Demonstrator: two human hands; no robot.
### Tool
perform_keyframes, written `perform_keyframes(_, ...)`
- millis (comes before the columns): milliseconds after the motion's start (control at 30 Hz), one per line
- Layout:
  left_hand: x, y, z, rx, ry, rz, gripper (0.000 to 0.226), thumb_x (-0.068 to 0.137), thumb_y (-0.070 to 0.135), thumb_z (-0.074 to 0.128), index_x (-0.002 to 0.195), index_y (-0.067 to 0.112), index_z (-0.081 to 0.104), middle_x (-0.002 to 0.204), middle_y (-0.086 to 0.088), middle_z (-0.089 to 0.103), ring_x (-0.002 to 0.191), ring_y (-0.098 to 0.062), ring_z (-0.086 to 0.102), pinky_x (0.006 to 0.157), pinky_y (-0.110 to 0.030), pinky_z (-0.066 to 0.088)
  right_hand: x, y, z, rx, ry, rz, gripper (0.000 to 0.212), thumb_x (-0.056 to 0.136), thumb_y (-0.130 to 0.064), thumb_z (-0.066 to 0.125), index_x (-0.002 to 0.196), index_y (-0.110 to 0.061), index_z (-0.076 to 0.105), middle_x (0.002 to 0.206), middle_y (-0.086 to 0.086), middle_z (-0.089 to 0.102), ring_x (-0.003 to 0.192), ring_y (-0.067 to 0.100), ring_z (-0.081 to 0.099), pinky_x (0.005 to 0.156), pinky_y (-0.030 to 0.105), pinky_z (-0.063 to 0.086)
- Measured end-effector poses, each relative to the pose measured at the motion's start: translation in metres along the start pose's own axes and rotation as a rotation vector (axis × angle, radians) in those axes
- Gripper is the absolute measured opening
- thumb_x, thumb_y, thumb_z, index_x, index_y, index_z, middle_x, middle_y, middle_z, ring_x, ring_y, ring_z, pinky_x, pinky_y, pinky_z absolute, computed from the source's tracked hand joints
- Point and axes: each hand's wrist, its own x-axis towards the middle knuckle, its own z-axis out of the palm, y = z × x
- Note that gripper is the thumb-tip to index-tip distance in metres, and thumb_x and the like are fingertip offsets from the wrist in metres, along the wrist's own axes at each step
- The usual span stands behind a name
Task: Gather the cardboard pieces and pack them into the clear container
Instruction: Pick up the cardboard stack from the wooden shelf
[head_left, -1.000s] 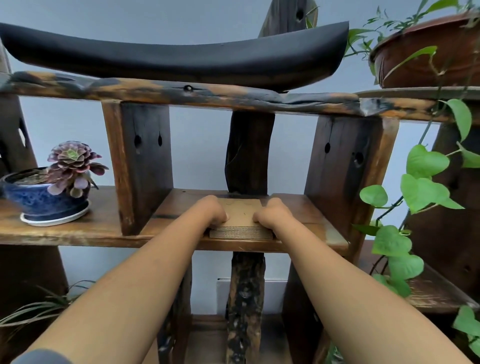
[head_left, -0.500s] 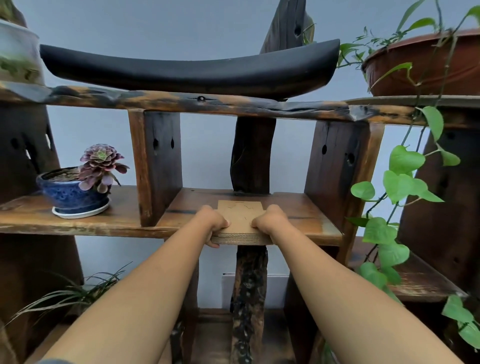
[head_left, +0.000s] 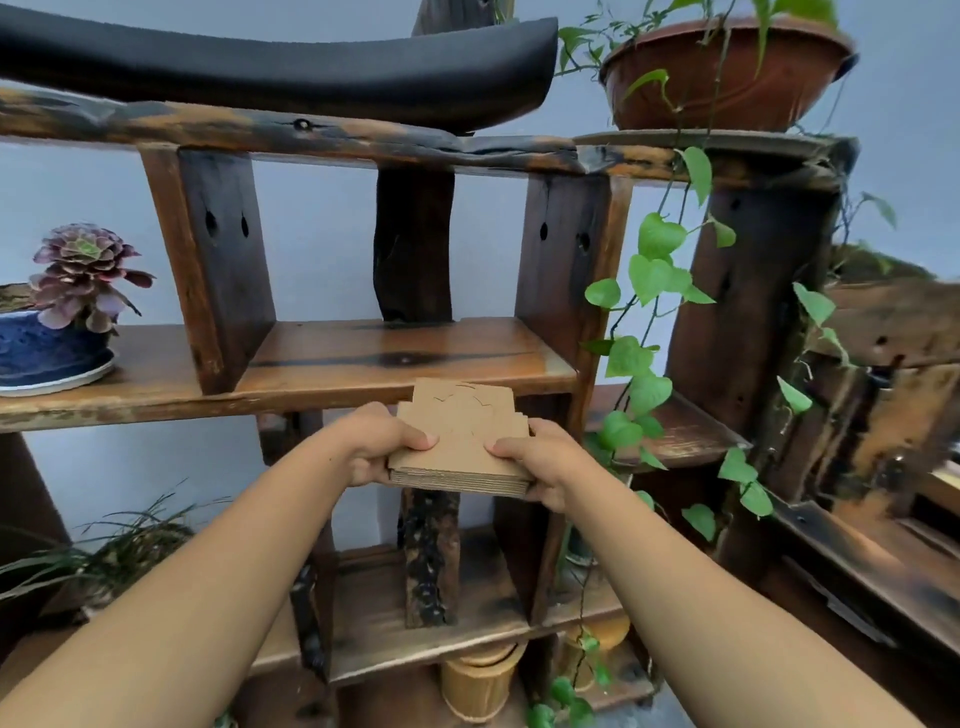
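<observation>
Gripping the stack of cardboard pieces (head_left: 462, 436) between our left hand (head_left: 376, 441) and right hand (head_left: 540, 462), thumbs on top, we are holding it just in front of the wooden shelf (head_left: 363, 364), clear of its board.

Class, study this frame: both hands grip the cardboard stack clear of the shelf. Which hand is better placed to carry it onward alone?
Neither clearly. The left hand and right hand clamp opposite ends of the cardboard stack, thumbs on top. The container is not visible, so probably both should carry it.
</observation>
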Motion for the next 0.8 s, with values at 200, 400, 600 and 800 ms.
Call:
perform_keyframes(200,-0.026,-0.029,0.082,0.106,-0.141,0.008,0.037,0.087,0.004,0.070,0.121,-0.001,0.058,0.108,-0.015,0.072,0.093,-0.025,0.069,0.069,-0.040,0.057,-0.068,0.055,-0.068,0.004,0.115,0.026,0.031,0.090,-0.013,0.069,0.118,-0.005,0.061,0.109,0.014,0.070,0.094,0.026,0.064,0.077,0.041,0.054)
perform_keyframes(400,-0.068,-0.065,0.185,0.351,-0.329,-0.015,0.042,0.086,0.004,0.070,0.125,0.001,0.054,0.121,-0.021,0.065,0.110,-0.035,0.063,0.086,-0.059,0.055,-0.159,0.121,-0.145,-0.145,0.242,0.109,0.018,0.088,-0.019,0.071,0.103,-0.017,0.060,0.101,0.003,0.068,0.092,0.019,0.066,0.076,0.039,0.059)
perform_keyframes(600,-0.137,-0.085,0.335,0.620,-0.577,0.034,0.040,0.088,0.006,0.069,0.123,-0.002,0.052,0.119,-0.025,0.065,0.107,-0.039,0.065,0.085,-0.061,0.054,-0.287,0.195,-0.245,-0.175,0.493,0.274,0.049,0.086,-0.029,0.073,0.124,-0.005,0.053,0.117,0.010,0.065,0.097,0.023,0.067,0.072,0.038,0.062)
perform_keyframes(800,-0.240,-0.109,0.483,0.805,-0.874,0.126,0.009,0.093,0.014,0.064,0.098,0.009,0.057,0.092,-0.012,0.069,0.081,-0.023,0.068,0.076,-0.047,0.061,-0.452,0.249,-0.327,-0.133,0.866,0.400,0.048,0.078,-0.033,0.081,0.109,-0.003,0.060,0.098,0.009,0.065,0.075,0.019,0.061,0.056,0.028,0.053)
